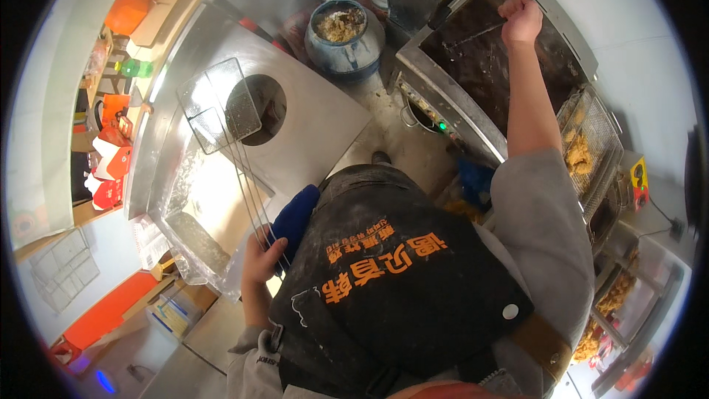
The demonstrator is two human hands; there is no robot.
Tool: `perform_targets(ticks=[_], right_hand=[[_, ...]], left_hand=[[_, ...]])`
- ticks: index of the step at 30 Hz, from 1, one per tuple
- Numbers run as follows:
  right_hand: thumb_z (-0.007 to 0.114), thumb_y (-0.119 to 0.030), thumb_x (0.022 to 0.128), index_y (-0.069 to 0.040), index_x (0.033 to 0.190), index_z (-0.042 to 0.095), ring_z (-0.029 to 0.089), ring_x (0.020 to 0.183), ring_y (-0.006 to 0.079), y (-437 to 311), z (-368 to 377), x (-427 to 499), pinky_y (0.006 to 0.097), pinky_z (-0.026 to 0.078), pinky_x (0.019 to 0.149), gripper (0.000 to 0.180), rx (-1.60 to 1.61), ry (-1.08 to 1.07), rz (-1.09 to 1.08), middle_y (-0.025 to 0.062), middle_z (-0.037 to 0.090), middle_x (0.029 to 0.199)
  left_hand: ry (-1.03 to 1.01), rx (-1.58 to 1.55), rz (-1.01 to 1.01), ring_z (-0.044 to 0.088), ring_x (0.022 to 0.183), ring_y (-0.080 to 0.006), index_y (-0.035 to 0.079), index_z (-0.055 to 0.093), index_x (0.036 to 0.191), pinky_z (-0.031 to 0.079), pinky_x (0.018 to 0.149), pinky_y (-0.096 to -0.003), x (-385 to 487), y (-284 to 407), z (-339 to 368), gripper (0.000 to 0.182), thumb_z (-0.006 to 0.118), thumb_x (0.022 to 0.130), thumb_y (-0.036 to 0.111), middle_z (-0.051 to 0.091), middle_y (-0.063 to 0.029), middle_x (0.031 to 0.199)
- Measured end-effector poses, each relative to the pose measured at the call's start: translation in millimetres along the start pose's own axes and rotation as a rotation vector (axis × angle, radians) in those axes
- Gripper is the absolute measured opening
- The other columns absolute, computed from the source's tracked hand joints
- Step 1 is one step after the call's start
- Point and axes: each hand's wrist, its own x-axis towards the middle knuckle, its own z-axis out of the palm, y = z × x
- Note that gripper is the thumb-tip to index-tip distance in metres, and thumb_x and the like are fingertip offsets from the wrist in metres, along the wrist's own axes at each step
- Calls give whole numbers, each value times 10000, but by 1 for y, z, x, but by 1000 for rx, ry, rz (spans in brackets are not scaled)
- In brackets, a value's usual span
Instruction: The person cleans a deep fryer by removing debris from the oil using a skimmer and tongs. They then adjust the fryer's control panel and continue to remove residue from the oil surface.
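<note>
My left hand (pixel 266 257) grips the long wire handle of a rectangular mesh skimmer (pixel 213 100). The skimmer's mesh hangs over the steel counter and partly covers a round opening (pixel 268 108) in it. A blue cloth (pixel 299 213) lies against that handle, beside my hand. Over the far part of a deep fryer (pixel 465 86) filled with dark oil, my right hand (pixel 522 19) is closed around a thin rod (pixel 479 37) pointing left. What kind of tool the rod is, I cannot tell. Fried pieces (pixel 579 155) sit in a wire basket (pixel 601 122) at the fryer's right end.
A round pot (pixel 346 55) of crumbly scraps stands between the steel counter (pixel 327 122) and the fryer. Left of me is a flour-dusted tray (pixel 202 238). Takeaway boxes (pixel 113 158) and a green bottle (pixel 133 68) line the shelf. Lower right, a display case (pixel 656 310) contains fried food.
</note>
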Motion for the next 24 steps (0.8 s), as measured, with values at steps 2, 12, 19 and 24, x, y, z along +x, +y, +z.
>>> perform_targets(ticks=[2,12,19,24], right_hand=[[489,-166,909,19,682,626,578,686,246,2,-12,8,400,460,652,324,-194,-88,-29,117,648,727],[444,-157,958,-49,693,474,425,612,228,-29,-93,30,390,353,612,288,187,39,17,89,494,656],[454,-211,965,-27,717,519,471,641,231,-10,-73,14,394,374,613,316,-77,54,4,87,483,667],[444,-259,970,-39,706,526,477,637,206,-7,-43,-11,362,374,607,353,-28,-259,106,79,532,676]], left_hand=[[-35,22,18,549,723,-62,26,652,1036,432,644,-247,3,-3,0,251,756,918,222,617,47,813],[25,19,10,512,717,-67,38,640,990,401,619,-265,-4,-11,1,260,757,904,253,578,52,783],[25,1,24,507,712,-67,39,637,976,397,618,-264,3,-7,8,248,754,902,245,572,54,779],[29,-22,27,526,719,-63,37,641,979,407,620,-260,11,-4,16,241,757,903,235,593,49,786]])
